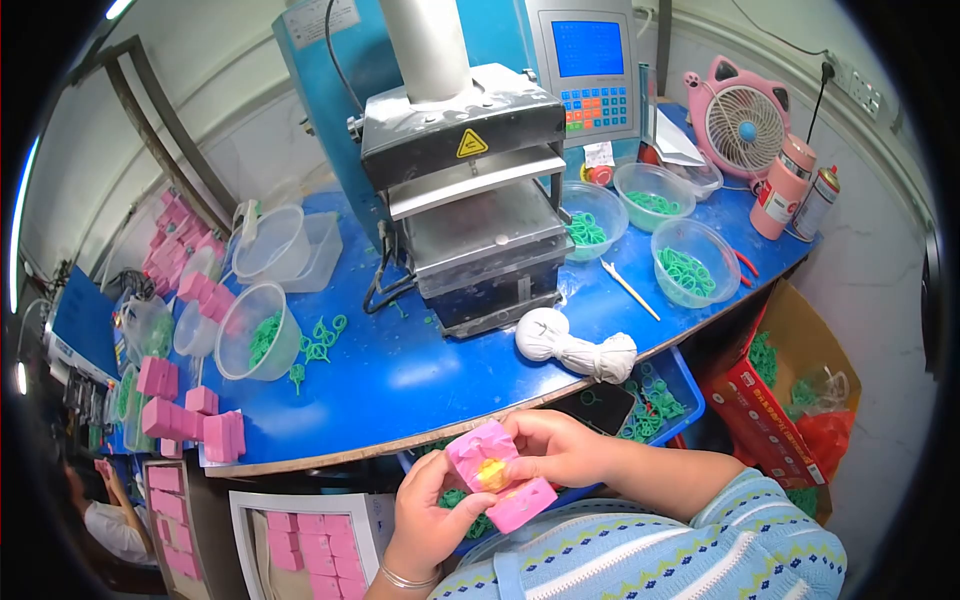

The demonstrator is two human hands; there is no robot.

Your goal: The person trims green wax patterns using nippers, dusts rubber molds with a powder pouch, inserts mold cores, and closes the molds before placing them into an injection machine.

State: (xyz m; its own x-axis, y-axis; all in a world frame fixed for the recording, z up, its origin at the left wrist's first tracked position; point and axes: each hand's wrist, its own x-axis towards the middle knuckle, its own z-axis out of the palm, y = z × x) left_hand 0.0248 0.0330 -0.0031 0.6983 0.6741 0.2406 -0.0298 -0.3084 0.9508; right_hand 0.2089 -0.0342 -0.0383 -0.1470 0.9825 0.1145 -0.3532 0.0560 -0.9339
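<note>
Both hands are together near the bottom centre, in front of the table edge. Between them is a pink block (484, 447) that looks opened into two parts, with a yellow piece (491, 474) on its inner face. My left hand (430, 505) grips the lower left of the pink block, thumb towards the lower part (522, 505). My right hand (550, 447) holds the upper part from the right, its thumb beside the yellow piece. The fingers behind the block are partly hidden.
A press machine (490, 240) stands on the blue table (400, 390). Around it are bowls of green pieces (686, 275), white gloves (575, 345), a stick (630, 290) and pink blocks (224, 437). A blue tray (690, 385) and a red carton (770, 410) sit below; another person (115, 520) is far left.
</note>
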